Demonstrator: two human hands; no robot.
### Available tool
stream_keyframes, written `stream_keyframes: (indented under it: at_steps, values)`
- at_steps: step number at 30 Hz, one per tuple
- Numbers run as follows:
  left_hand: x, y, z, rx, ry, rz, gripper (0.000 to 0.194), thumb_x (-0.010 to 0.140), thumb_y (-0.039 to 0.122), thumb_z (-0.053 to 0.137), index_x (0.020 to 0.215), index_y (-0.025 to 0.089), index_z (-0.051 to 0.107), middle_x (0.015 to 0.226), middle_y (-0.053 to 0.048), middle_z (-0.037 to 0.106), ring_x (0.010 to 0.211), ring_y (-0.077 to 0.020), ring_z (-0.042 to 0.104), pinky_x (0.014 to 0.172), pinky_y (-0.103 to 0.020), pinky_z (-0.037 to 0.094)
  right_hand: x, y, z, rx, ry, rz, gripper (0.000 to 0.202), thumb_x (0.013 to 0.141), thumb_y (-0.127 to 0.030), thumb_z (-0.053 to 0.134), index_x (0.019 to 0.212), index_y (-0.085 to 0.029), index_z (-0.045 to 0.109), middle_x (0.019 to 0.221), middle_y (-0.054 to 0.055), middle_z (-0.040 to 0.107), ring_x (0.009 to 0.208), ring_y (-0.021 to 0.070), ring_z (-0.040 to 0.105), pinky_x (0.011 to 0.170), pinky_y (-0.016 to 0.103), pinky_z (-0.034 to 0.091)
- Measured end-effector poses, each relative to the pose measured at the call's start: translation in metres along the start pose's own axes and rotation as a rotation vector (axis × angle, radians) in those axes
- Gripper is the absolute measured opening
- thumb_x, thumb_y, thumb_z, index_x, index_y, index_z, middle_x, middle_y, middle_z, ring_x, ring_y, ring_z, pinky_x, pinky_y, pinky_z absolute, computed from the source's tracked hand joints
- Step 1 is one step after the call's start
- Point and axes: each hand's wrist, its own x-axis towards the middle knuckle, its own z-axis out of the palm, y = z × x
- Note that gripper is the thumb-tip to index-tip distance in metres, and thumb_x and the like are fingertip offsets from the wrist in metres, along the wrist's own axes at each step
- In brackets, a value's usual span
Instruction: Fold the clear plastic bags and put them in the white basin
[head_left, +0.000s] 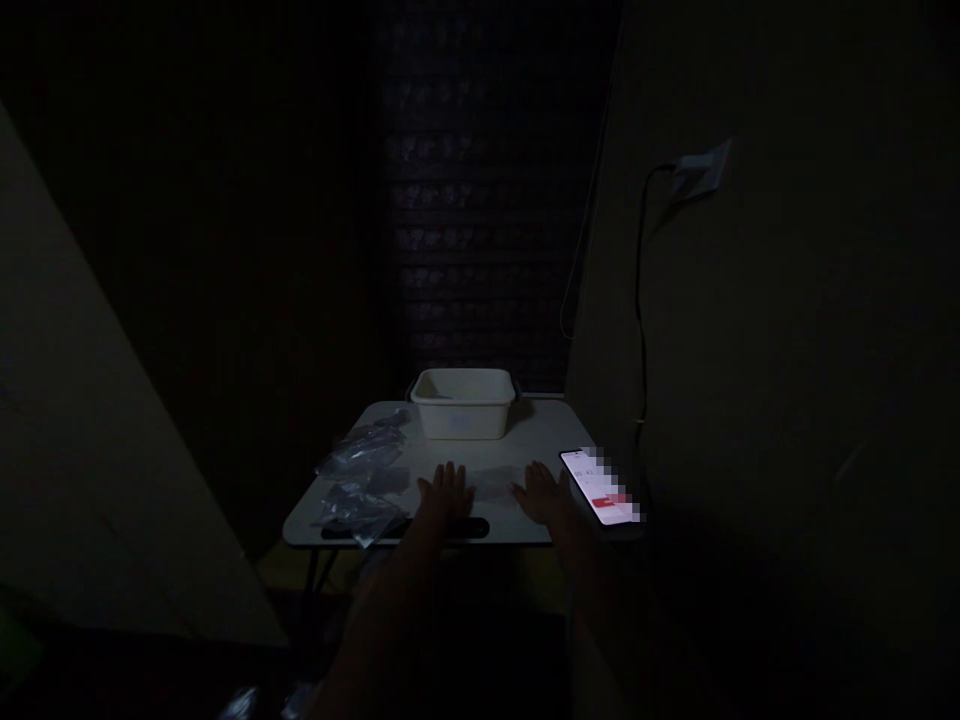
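Observation:
My left hand (445, 494) lies palm down with fingers spread on the white folding table (540, 425), just behind the dark slot at its front edge. My right hand (541, 492) is also flat and open, left of a phone (596, 487) with a lit screen. Between the two hands lies a faint, flat, clear sheet that looks like a plastic bag (496, 484). Neither hand holds anything. Several crumpled clear plastic bags (364, 450) are heaped left of my left hand. Beyond the hands stands a white plastic tub (463, 420); its contents are mostly hidden.
The room is very dark. A black cable (640, 300) hangs from a wall outlet (701, 172) on the right. Behind the table is a dark slatted blind (465, 240). Some shiny plastic (240, 703) lies low at the bottom left.

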Motion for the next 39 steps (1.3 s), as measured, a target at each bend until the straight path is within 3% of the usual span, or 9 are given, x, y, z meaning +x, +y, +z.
stream_keyframes:
  at_steps: [6,13,18,23,30,39]
  values:
    - [0.003,-0.004,-0.004,-0.005,-0.044,0.062,0.045,0.075,0.039,0.014,0.118,0.024,0.016,0.125,-0.006,0.015,0.111,-0.0271,0.009,0.078,-0.052,0.017,0.002,-0.004,-0.004,0.028,0.064,-0.058,0.06,0.072,-0.048,0.005,0.12,-0.013,0.012,0.126,0.006,0.008,0.113,0.0172,0.001,0.086,0.045,-0.002]
    - [0.0,-0.006,-0.005,-0.013,0.001,0.028,0.047,0.075,0.037,0.013,0.119,0.02,0.014,0.125,-0.01,0.014,0.111,-0.0272,0.01,0.077,-0.051,0.019,0.001,-0.03,-0.003,0.056,0.078,-0.204,0.061,0.071,-0.05,0.005,0.12,-0.014,0.01,0.126,0.005,0.007,0.113,0.0168,0.002,0.086,0.044,-0.002]
    - [-0.005,-0.004,-0.007,-0.005,-0.037,0.014,0.047,0.074,0.035,0.017,0.119,0.019,0.014,0.125,-0.009,0.012,0.112,-0.0267,0.009,0.078,-0.051,0.018,-0.003,-0.054,-0.004,0.097,0.075,-0.302,0.061,0.071,-0.05,0.001,0.12,-0.015,0.012,0.126,0.003,0.01,0.113,0.0147,0.002,0.087,0.043,-0.002]
    - [-0.007,-0.005,-0.006,0.017,-0.027,0.008,0.046,0.074,0.033,0.018,0.119,0.02,0.015,0.125,-0.008,0.014,0.112,-0.0263,0.008,0.078,-0.051,0.018,-0.005,-0.065,-0.003,0.115,0.06,-0.311,0.059,0.071,-0.048,-0.001,0.119,-0.016,0.014,0.126,0.004,0.011,0.113,0.0142,0.004,0.087,0.043,-0.003]
    - [-0.007,-0.006,-0.002,0.042,0.039,0.022,0.047,0.075,0.037,0.016,0.118,0.018,0.018,0.124,-0.01,0.016,0.111,-0.0285,0.011,0.076,-0.053,0.019,0.001,-0.048,0.0,0.052,0.013,-0.244,0.062,0.071,-0.05,0.001,0.119,-0.013,0.012,0.126,0.006,0.008,0.113,0.016,0.001,0.086,0.046,-0.002]
    - [0.002,-0.005,0.003,-0.003,-0.006,-0.023,0.049,0.074,0.04,0.013,0.119,0.019,0.016,0.125,-0.009,0.013,0.111,-0.028,0.01,0.077,-0.053,0.017,0.005,-0.001,-0.002,0.028,-0.036,-0.051,0.061,0.071,-0.049,0.007,0.119,-0.012,0.013,0.126,0.007,0.009,0.113,0.018,0.0,0.085,0.047,0.001]
